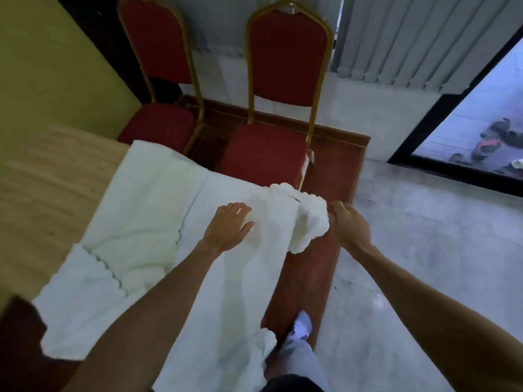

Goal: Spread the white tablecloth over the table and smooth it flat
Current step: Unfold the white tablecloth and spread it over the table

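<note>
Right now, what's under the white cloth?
A wooden table shows bare to the left of the tablecloth; the part beneath is covered. The cloth's right side hangs down over red carpet. The left hand presses on top; the right hand is at the bunched edge.

From where I sit the room reads dim, with a cool bluish cast; daylight enters through the glass door (478, 114), far right of the hands. Everything is softly blurred, and the edges bow with wide-angle distortion.
</note>
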Demonstrator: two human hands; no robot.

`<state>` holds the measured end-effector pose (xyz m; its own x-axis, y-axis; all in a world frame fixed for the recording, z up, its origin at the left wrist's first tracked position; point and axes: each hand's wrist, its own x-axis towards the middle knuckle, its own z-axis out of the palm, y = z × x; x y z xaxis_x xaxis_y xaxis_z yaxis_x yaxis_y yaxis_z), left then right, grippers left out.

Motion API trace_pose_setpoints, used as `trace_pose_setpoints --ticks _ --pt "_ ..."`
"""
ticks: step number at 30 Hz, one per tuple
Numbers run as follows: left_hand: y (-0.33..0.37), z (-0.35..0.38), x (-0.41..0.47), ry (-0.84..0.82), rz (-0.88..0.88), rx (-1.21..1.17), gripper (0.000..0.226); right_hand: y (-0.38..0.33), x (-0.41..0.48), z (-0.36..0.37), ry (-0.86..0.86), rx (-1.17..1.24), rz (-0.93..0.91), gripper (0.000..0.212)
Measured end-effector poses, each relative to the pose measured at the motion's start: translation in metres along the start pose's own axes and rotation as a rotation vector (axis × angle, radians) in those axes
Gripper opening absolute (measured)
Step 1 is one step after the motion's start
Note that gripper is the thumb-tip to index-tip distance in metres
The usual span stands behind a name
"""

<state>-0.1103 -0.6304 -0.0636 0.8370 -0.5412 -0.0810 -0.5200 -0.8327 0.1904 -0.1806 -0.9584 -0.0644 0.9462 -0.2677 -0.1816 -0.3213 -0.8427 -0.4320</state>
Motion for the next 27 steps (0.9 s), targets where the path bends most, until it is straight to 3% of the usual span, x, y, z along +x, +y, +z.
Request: trace_pose_setpoints --ticks 7,13,21,27 --pt "-0.103 0.002 -0.198 0.076 -0.317 0.037 0.047 -0.148 -0.013 0.049 -0.128 -0.086 -0.325 0.042" --pt "-0.169 0.005 -0.355 0.065 -0.504 0.027 0.051 -0.276 -0.077 0.110 -0.184 -0.143 -0.522 0.045" --pt "-0.237 0.012 -0.493 0.057 -0.481 0.032 0.051 -0.378 -0.190 0.198 -0.286 -0.247 -0.591 0.054" --pt "-0.283 -0.011 -0.511 0.052 -0.439 0.055 0.048 -0.393 -0.228 0.227 -0.278 -0.320 -0.582 0.060"
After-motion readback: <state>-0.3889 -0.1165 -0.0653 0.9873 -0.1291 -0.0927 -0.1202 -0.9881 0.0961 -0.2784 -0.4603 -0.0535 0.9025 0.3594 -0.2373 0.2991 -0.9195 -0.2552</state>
